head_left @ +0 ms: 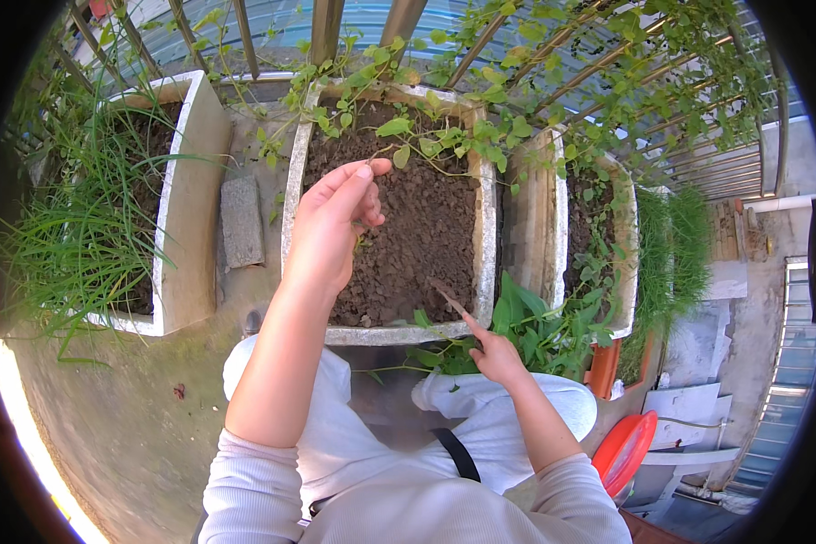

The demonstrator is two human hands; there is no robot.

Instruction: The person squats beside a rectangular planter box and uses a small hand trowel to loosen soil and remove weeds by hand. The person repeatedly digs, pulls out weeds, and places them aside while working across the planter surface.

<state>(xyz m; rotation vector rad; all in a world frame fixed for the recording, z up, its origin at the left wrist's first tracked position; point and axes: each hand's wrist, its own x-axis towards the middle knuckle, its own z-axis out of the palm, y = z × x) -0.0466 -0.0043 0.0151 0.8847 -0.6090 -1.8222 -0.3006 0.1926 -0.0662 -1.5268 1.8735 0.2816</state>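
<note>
My left hand (336, 211) is raised over the middle planter (387, 335), pinching a thin brownish stem (381, 154) between thumb and fingertips. Beneath it lies loose, crumbly brown soil (415, 231). Near the planter's front right corner, my right hand (498, 357) grips a narrow, soil-stained blade-like tool (454, 299). Its tip points into the planter, close to the soil; whether it touches is hard to tell. My fingers hide the handle. Green vines (442, 144) trail across the planter's back part, beside my left fingertips.
A planter of long grassy leaves (102, 224) stands left, with a grey block (242, 221) beside it. Another planter (625, 251) and broad-leaved greenery (534, 326) are on the right. Metal railing bars (326, 30) rise behind. A red basin (624, 452) sits at lower right.
</note>
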